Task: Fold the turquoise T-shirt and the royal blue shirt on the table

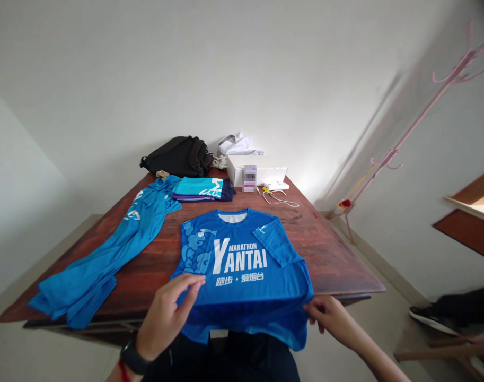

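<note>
A blue T-shirt [242,252] with white "Marathon Yantai" lettering lies front up on the table, its collar away from me. Both sleeves are turned inward over the front, and the hem hangs past the near edge above my lap. My left hand [168,310] has its thumb and forefinger pinched together at the left side of the shirt, near the turned-in sleeve; the fabric under the fingers is partly hidden. At the lower right, my right hand [325,313] pinches the shirt's side edge, just off the table's front edge.
On the wooden table [317,239], another blue garment [106,260] sprawls at the left. Behind are folded clothes [202,188], a black bag [178,156], a white box [236,172] and a white cable [281,200]. A pink coat stand [420,114] leans at right.
</note>
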A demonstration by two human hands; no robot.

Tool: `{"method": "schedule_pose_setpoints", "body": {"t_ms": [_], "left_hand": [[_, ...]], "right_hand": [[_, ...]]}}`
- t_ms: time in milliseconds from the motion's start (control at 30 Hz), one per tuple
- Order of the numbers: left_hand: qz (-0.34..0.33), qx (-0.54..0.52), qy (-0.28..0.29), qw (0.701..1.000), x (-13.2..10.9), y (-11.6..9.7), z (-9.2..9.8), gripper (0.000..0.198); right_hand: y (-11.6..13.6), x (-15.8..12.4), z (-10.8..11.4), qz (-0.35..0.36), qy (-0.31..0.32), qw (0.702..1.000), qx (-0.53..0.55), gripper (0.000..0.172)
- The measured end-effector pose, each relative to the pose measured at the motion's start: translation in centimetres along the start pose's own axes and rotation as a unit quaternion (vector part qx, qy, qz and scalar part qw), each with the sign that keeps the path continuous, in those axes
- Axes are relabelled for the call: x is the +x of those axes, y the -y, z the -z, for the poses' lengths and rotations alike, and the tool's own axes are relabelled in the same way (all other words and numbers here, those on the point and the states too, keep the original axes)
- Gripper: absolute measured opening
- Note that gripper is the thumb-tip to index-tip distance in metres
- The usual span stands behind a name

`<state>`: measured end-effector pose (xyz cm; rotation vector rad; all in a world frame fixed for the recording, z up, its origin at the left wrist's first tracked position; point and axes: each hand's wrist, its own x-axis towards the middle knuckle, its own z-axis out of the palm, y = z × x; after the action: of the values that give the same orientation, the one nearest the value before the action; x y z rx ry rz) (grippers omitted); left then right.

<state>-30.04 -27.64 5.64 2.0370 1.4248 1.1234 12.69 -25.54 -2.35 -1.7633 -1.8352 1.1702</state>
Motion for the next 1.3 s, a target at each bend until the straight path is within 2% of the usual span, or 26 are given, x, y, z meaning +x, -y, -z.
{"method": "schedule_pose_setpoints", "body": {"t_ms": [100, 167, 267, 433, 533, 633, 800, 900, 1000, 1067, 1133, 1300], "left_hand": [[-0.014, -0.041, 0.078, 0.996, 1.4, -3.1, -2.3, 0.023], [-0.019, -0.045, 0.132, 0.99, 2.4, -5.2, -4.4, 0.026], [-0.004, -0.023, 0.2, 0.98, 3.9, -7.5, -8.0, 0.028], [0.054, 0.075, 0.234, 0.968, 6.0, -8.5, -13.7, 0.049], [0.075, 0.125, 0.234, 0.961, 7.2, -8.3, -15.8, 0.051], [0.086, 0.127, 0.246, 0.957, 8.1, -7.9, -16.6, 0.041], [0.1, 0.047, 0.295, 0.949, 8.9, -6.4, -16.5, 0.032], [0.14, -0.067, 0.344, 0.926, 9.4, -5.2, -16.4, 0.028], [0.194, -0.163, 0.376, 0.891, 10.0, -4.3, -16.6, 0.025], [0.209, -0.18, 0.383, 0.882, 10.3, -4.0, -16.7, 0.025], [0.213, -0.185, 0.386, 0.878, 10.5, -3.9, -16.7, 0.026], [0.228, -0.208, 0.379, 0.872, 10.7, -4.1, -16.6, 0.029]], "right_hand": [[2.6, 0.1, 0.7, 0.016, 0.04, 0.996, 0.076, 0.053], [4.4, 0.6, 1.1, 0.001, 0.059, 0.989, 0.135, 0.056], [6.6, 1.9, 1.2, -0.018, 0.057, 0.978, 0.198, 0.057], [8.3, 4.2, 0.4, -0.019, 0.042, 0.972, 0.231, 0.058], [8.4, 4.8, 0.2, -0.013, 0.05, 0.972, 0.229, 0.058], [8.3, 4.9, 0.3, -0.006, 0.058, 0.976, 0.211, 0.056], [7.8, 4.3, 0.8, 0.009, 0.049, 0.988, 0.147, 0.049], [8.1, 2.8, 1.1, 0.041, 0.058, 0.995, 0.069, 0.039], [8.7, 1.0, 1.1, 0.114, 0.064, 0.991, -0.023, 0.028], [9.0, 0.1, 0.8, 0.149, 0.042, 0.984, -0.084, 0.038], [9.1, -0.1, 0.2, 0.152, 0.005, 0.979, -0.133, 0.05], [8.8, 0.9, -0.9, 0.116, -0.043, 0.982, -0.144, 0.056]]}}
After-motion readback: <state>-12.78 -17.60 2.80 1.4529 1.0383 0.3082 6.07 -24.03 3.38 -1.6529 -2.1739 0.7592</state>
